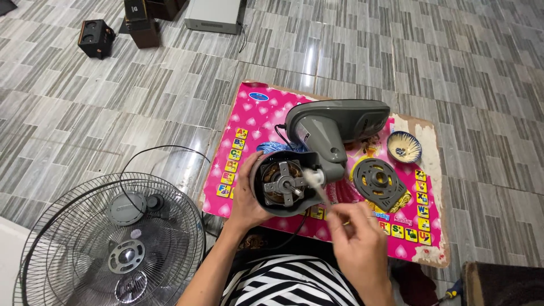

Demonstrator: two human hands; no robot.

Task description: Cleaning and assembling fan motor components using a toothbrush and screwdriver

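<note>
The fan motor head (309, 153) lies on its side on the pink mat (249, 113), open front toward the person, w/ the shaft and copper windings showing. Left hand (246, 190) cups the round motor housing from the side, fingers wrapped on its rim. Right hand (354, 241) is just below and right of the housing, fingers pinched on something thin and pale, maybe a swab or small tool (323, 195); too blurred to tell which, its tip near the white part at the motor's side.

Handling, as I judge it: the head looks heavy for its size, metal core inside, stiff gray plastic shell, smooth and a bit slippery. Best grip is around the round housing or the thick neck, not the shaft, windings or the cord. Windings look delicate.

Count: 1 motor head, 1 gray round cover plate (378, 182) on the mat beside it, 1 small blue-and-white bowl (404, 147) w/ small bits inside, 1 wire fan guard (110, 243) w/ blade on the floor to the left, 1 black cord looping over the tiles. Far off, approx. 3 dark boxes and 1 gray box (214, 16) by the top edge.
</note>
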